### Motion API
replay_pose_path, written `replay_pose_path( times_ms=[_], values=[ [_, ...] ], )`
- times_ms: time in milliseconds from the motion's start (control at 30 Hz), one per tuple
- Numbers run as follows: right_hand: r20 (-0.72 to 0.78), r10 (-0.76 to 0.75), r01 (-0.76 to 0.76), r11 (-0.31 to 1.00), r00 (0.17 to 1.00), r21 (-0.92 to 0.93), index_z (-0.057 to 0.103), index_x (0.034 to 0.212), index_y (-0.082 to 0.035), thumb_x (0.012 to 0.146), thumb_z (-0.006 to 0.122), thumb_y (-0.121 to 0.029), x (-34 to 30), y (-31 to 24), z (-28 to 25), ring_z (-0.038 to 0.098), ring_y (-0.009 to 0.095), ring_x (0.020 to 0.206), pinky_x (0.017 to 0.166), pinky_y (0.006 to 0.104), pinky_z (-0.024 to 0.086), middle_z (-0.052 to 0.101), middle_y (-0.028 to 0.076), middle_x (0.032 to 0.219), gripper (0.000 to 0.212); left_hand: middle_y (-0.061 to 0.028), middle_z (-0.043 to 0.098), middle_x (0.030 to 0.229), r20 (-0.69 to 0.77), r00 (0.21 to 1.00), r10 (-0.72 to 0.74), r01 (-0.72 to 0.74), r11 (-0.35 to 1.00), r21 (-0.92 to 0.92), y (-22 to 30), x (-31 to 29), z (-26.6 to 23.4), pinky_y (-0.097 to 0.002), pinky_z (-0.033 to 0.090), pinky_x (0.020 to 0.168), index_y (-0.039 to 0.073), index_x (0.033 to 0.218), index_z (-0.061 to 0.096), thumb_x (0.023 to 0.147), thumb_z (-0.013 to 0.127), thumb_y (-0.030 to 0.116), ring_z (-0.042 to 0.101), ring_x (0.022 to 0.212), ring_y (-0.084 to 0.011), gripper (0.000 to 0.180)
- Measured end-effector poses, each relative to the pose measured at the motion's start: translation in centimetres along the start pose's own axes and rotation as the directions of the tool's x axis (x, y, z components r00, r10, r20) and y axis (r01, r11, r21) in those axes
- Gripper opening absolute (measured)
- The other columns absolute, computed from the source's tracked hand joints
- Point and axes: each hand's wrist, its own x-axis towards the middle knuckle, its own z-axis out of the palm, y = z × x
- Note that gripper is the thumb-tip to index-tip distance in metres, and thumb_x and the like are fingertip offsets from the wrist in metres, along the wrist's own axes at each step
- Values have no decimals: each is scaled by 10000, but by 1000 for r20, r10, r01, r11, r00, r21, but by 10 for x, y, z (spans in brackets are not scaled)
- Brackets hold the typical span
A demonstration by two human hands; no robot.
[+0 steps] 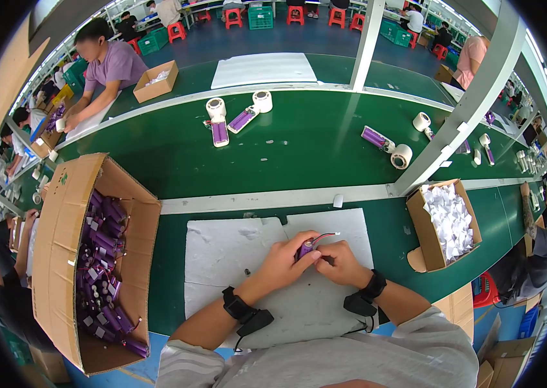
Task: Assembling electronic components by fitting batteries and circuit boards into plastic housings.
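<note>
Over a white foam sheet [218, 242], my left hand [281, 264] is closed around a purple battery pack [305, 246]. A thin lead [325, 235] with a pale connector sticks out from the pack toward the right. My right hand [344, 265] meets the pack's near side, thumb and fingers pinched together; whatever lies between them is too small to make out. To the left, a tilted cardboard carton [53, 252] contains many purple battery packs [106, 239]. A box [427, 239] at the right is filled with folded white pieces [448, 220].
Beyond a pale rail [221, 204] runs a green belt [312, 155] carrying white round-headed parts with purple packs [243, 119]. A white post [473, 107] rises at the right. Co-workers [108, 64] sit at neighbouring places. A small white piece [338, 200] rests by the rail.
</note>
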Motion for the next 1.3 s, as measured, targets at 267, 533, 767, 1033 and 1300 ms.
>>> replay_pose_path(
  times_ms=[267,533,767,1033,1300],
  values=[
    [-7,9,-9,1000,1000,-1,584,739,-9,780,583,-49,0,0,1,479,166,466,464,299,381,544,95,581,57,-113,634,797,6,1000,-19,19,1000,8,0,-1,-2,-297,492,621,53,1206,541,890,619,144,618,649,-206,338],
    [-3,21,-21,1000,1000,6,575,740,-8,784,589,-66,1,0,3,480,176,470,468,305,384,537,99,580,75,-114,632,784,-10,1000,-2,2,1000,17,-1,-1,-3,-295,491,612,53,1195,548,886,629,156,618,636,-209,335],
    [-11,12,-13,1000,1000,-10,574,737,-10,787,594,-77,1,0,4,479,181,472,473,308,386,533,101,581,86,-112,626,763,-14,1000,1,-1,1000,21,1,-1,-4,-294,487,598,56,1189,551,883,634,161,614,619,-208,334],
    [-21,18,-18,1000,1000,23,562,724,-8,785,589,-68,1,3,6,469,181,469,466,307,378,516,100,568,90,-108,621,747,-16,1000,9,-9,1000,18,1,-2,-5,-291,480,582,57,1182,554,880,638,160,606,601,-202,330],
    [-28,-1,2,1000,1000,25,551,723,-8,775,578,-52,3,2,8,453,171,471,464,300,373,512,97,569,73,-111,629,762,-16,1000,26,-26,1000,11,0,-2,-5,-294,481,586,54,1178,555,876,644,158,600,603,-198,332]
  ],
)
